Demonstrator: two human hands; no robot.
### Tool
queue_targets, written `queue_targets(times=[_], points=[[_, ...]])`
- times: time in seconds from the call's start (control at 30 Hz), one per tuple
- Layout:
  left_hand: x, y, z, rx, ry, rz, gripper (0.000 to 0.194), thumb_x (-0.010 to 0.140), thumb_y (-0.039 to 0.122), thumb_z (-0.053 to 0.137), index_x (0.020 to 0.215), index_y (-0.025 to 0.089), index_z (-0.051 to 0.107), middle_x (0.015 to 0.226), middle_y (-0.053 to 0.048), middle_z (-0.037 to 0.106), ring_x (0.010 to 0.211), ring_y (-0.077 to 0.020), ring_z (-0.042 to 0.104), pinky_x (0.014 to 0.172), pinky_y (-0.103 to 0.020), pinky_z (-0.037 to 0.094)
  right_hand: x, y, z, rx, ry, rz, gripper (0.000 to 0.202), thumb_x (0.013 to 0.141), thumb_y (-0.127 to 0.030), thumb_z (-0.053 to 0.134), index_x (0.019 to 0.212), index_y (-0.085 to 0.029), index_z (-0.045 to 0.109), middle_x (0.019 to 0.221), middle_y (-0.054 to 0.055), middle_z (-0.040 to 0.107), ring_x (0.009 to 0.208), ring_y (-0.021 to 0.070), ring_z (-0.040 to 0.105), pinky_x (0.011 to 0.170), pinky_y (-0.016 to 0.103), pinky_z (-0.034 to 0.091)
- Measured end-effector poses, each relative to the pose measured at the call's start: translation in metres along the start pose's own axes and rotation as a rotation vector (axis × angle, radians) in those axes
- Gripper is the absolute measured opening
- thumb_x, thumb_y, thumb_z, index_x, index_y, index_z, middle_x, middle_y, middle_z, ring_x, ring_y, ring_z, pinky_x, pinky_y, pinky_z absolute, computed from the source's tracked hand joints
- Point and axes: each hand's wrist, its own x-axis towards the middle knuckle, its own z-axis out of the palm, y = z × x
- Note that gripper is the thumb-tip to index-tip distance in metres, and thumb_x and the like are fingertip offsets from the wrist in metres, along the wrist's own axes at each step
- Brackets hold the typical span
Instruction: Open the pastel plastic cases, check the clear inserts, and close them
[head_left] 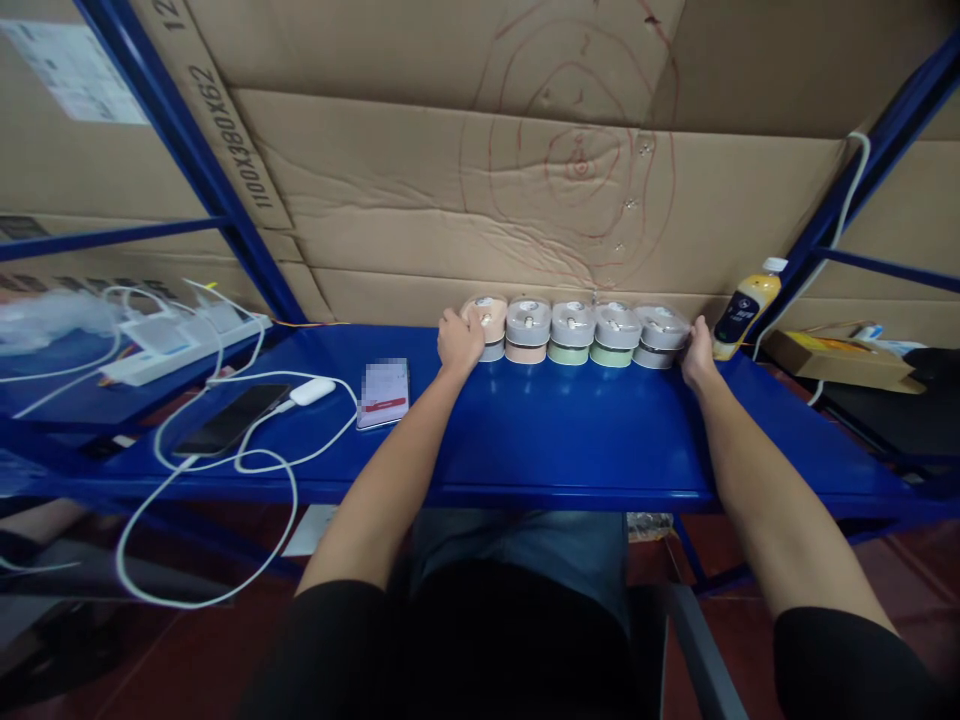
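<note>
Several small lidded containers stand in a row on the blue shelf top point(570, 430), against the cardboard. Each appears two layers high, with a clear domed top, in grey, peach or pale green. My left hand point(460, 342) curls around the left end of the row, its fingers on the peach-topped container point(491, 318). At the other end, my right hand point(699, 352) presses against the side of the grey container point(661, 335), its fingers partly hidden behind it. Between them stand a grey-and-peach container point(527, 330) and two grey-and-green ones, such as the middle container point(571, 332).
A juice bottle point(746, 308) stands just beyond my right hand. To the left lie a lit phone point(384, 393), a dark phone point(232, 420), a white charging case point(312, 391) and looping white cables. A power strip point(180, 350) sits farther left; an open cardboard box point(844, 362) is at right.
</note>
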Motion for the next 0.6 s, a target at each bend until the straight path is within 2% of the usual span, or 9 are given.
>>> queue_targets(times=[0.13, 0.23, 0.37, 0.5, 0.6], points=[[0.006, -0.005, -0.004, -0.004, -0.035, 0.000, 0.046, 0.112, 0.044, 0.036, 0.128, 0.011, 0.064, 0.138, -0.028, 0.069, 0.136, -0.0371, 0.064, 0.114, -0.048, 0.049, -0.003, 0.001, -0.002, 0.321, -0.177, 0.309, 0.099, 0.103, -0.076, 0.007, 0.126, -0.007, 0.075, 0.096, 0.024, 0.077, 0.109, 0.0344, 0.071, 0.100, 0.050, 0.049], [0.008, -0.006, -0.006, 0.005, -0.036, -0.013, 0.042, 0.110, 0.045, 0.041, 0.122, 0.013, 0.066, 0.136, -0.027, 0.069, 0.135, -0.0378, 0.064, 0.114, -0.049, 0.049, -0.007, 0.004, 0.000, 0.386, -0.216, 0.369, 0.093, 0.101, -0.078, 0.011, 0.137, -0.015, 0.070, 0.109, 0.021, 0.079, 0.110, 0.0351, 0.072, 0.099, 0.053, 0.053], [0.011, -0.008, -0.012, 0.026, -0.003, -0.058, 0.042, 0.105, 0.043, 0.053, 0.129, 0.009, 0.063, 0.143, -0.031, 0.064, 0.138, -0.0418, 0.061, 0.116, -0.053, 0.048, -0.012, 0.003, 0.007, 0.384, -0.265, 0.355, 0.090, 0.097, -0.082, 0.018, 0.144, -0.020, 0.064, 0.124, 0.018, 0.078, 0.111, 0.0344, 0.073, 0.098, 0.052, 0.056], [0.016, -0.011, -0.020, 0.046, 0.044, -0.110, 0.049, 0.105, 0.036, 0.051, 0.138, 0.000, 0.055, 0.148, -0.036, 0.058, 0.142, -0.0436, 0.058, 0.119, -0.052, 0.045, -0.017, -0.001, 0.019, 0.395, -0.337, 0.299, 0.088, 0.094, -0.086, 0.028, 0.142, -0.023, 0.065, 0.127, 0.015, 0.077, 0.110, 0.0344, 0.074, 0.098, 0.051, 0.058], [0.019, -0.014, -0.025, 0.056, 0.066, -0.139, 0.049, 0.106, 0.032, 0.049, 0.141, -0.002, 0.051, 0.149, -0.037, 0.056, 0.144, -0.0444, 0.055, 0.119, -0.054, 0.045, -0.020, -0.003, 0.026, 0.296, -0.334, 0.121, 0.087, 0.095, -0.086, 0.030, 0.143, -0.022, 0.063, 0.130, 0.016, 0.076, 0.110, 0.0331, 0.073, 0.097, 0.052, 0.058]])
